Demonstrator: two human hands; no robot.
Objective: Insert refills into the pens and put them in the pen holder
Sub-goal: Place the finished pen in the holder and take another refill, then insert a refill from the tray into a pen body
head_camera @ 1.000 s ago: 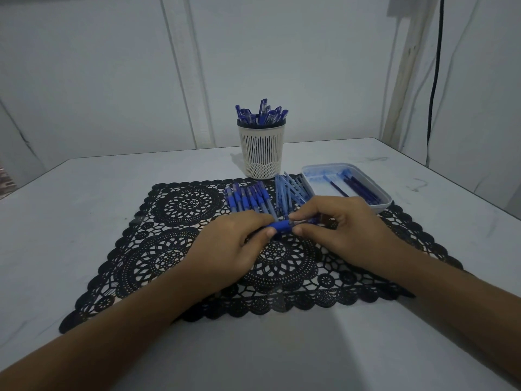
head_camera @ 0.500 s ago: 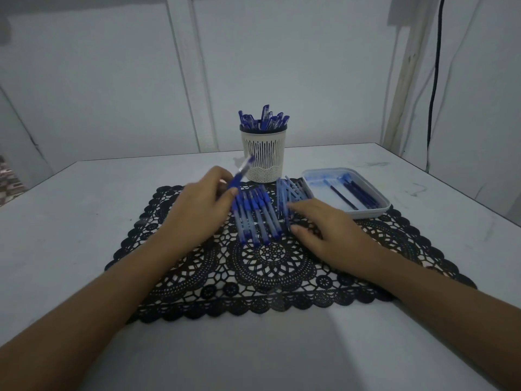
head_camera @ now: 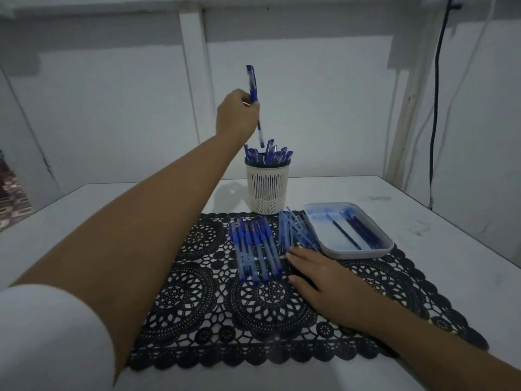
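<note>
White smooth table. Black round-patterned lace placemat lies mid-table, running toward the near edge. White slotted plastic pen holder stands upright at the mat's far edge, toward the table's far edge. Pale blue shallow plastic tray sits over the mat's far right corner. Dark smudges near the right edge.

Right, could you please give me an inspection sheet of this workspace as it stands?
Surface: white table, black lace mat on it.
Job's things: pen upright above the pen holder, which holds many pens; row of pens and pale barrels on the mat; refills in the tray.
Clutter: nothing seen.
Grippers: left hand grips the pen; right hand rests flat on the mat by the barrels.
Cables: black cable hangs down at the right.
Surroundings: white walls.
</note>
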